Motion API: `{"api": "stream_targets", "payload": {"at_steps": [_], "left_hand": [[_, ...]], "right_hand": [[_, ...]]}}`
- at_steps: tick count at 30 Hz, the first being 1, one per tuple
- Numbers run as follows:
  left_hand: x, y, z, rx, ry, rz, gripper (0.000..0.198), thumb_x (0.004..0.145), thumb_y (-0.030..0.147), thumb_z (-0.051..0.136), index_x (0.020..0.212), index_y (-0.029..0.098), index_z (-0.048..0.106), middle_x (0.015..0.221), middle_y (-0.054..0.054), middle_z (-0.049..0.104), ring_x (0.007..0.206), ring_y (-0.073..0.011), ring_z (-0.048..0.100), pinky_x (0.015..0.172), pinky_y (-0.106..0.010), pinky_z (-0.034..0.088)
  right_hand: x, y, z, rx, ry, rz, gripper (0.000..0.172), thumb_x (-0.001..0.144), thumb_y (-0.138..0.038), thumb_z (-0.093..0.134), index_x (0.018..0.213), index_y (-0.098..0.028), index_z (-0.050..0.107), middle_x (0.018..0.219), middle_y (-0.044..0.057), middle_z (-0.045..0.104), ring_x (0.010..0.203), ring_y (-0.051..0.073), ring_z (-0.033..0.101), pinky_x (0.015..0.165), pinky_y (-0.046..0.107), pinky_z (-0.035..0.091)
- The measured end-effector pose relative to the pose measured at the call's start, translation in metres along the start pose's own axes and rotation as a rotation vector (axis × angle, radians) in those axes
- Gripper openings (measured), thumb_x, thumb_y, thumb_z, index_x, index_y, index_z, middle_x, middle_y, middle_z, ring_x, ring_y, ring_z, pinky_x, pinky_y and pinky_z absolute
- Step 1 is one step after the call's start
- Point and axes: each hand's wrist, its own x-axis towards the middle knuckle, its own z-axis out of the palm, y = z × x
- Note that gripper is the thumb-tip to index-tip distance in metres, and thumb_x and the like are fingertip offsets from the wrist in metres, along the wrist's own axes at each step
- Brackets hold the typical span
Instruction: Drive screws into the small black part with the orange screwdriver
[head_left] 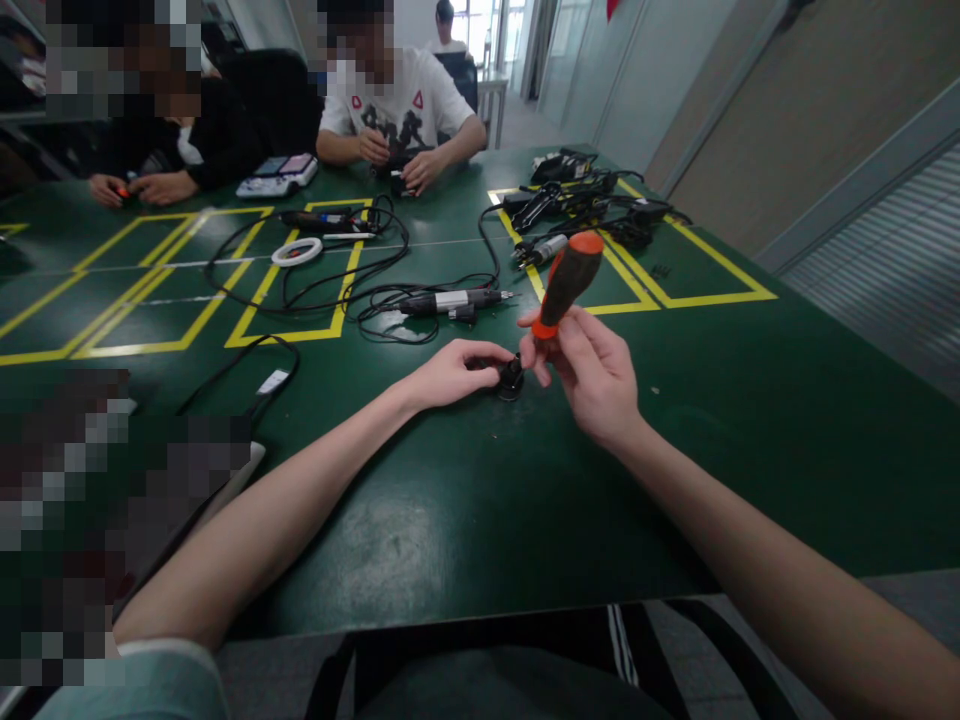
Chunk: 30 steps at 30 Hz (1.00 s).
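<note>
My right hand is closed around the lower end of a screwdriver with a dark handle and orange ends. Its handle leans up and to the right, and the shaft points down toward a small round black part on the table. Around the left side of that black part, my left hand is closed, thumb and fingers holding it against the tabletop. What exactly the black part is cannot be made out, and the screwdriver's tip is hidden by the fingers.
Beyond my hands lies a black and silver electric screwdriver with its cable. A white tape roll and another dark corded tool are farther left. Tangled black cables lie back right. Two people sit across the green table.
</note>
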Motion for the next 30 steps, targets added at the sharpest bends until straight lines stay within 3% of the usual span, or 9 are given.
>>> {"api": "stream_targets", "payload": {"at_steps": [6,14,20,24,27,30], "left_hand": [[-0.0002,0.0002,0.0007,0.029,-0.008,-0.022,0.023,0.068,0.024,0.068,0.089,0.015,0.072,0.077,0.003,0.066,0.072,-0.0108,0.056,0.071,-0.023,0.043],[-0.0032,0.0015,0.0018,0.082,-0.006,-0.003,0.032,0.069,0.031,0.078,0.096,0.015,0.07,0.083,0.003,0.064,0.076,-0.0111,0.056,0.073,-0.024,0.043],[-0.0046,0.0033,0.0027,0.074,-0.016,0.005,0.029,0.069,0.028,0.08,0.093,0.014,0.07,0.081,0.003,0.062,0.076,-0.0107,0.055,0.074,-0.024,0.042],[-0.0048,0.0046,0.0032,0.06,-0.018,0.022,0.026,0.068,0.026,0.081,0.087,0.016,0.067,0.08,0.004,0.06,0.078,-0.0114,0.056,0.076,-0.025,0.044],[-0.0042,0.0052,0.003,0.059,-0.02,0.015,0.027,0.067,0.027,0.083,0.087,0.016,0.067,0.079,0.004,0.061,0.077,-0.0114,0.057,0.075,-0.026,0.044],[-0.0034,0.0054,0.0027,0.051,-0.018,0.0,0.03,0.065,0.028,0.084,0.087,0.016,0.067,0.076,0.005,0.061,0.073,-0.0104,0.055,0.073,-0.026,0.043]], "right_hand": [[0.0003,0.0046,0.0001,0.028,0.031,-0.085,0.032,0.096,-0.051,0.072,0.105,-0.029,0.051,0.066,-0.008,0.06,0.05,0.01,0.048,0.048,0.024,0.039],[-0.0003,-0.0009,0.0013,-0.011,0.014,-0.008,0.04,0.102,-0.06,0.056,0.087,-0.023,0.062,0.067,-0.003,0.055,0.053,0.01,0.047,0.049,0.027,0.039],[-0.0004,0.0023,0.0008,0.034,0.024,-0.061,0.031,0.096,-0.052,0.073,0.102,-0.029,0.053,0.064,-0.008,0.059,0.049,0.01,0.047,0.045,0.023,0.036],[0.0006,0.0001,0.0004,0.05,-0.004,-0.043,0.026,0.101,-0.051,0.066,0.1,-0.026,0.057,0.067,-0.006,0.061,0.047,0.008,0.049,0.046,0.024,0.037],[0.0001,-0.0009,0.0007,0.042,-0.014,-0.019,0.032,0.105,-0.053,0.058,0.095,-0.023,0.062,0.069,-0.004,0.06,0.05,0.007,0.049,0.048,0.024,0.039],[-0.0005,0.0021,0.0008,0.068,0.007,-0.035,0.028,0.103,-0.054,0.061,0.101,-0.026,0.06,0.068,-0.005,0.06,0.051,0.008,0.046,0.048,0.023,0.038]]}}
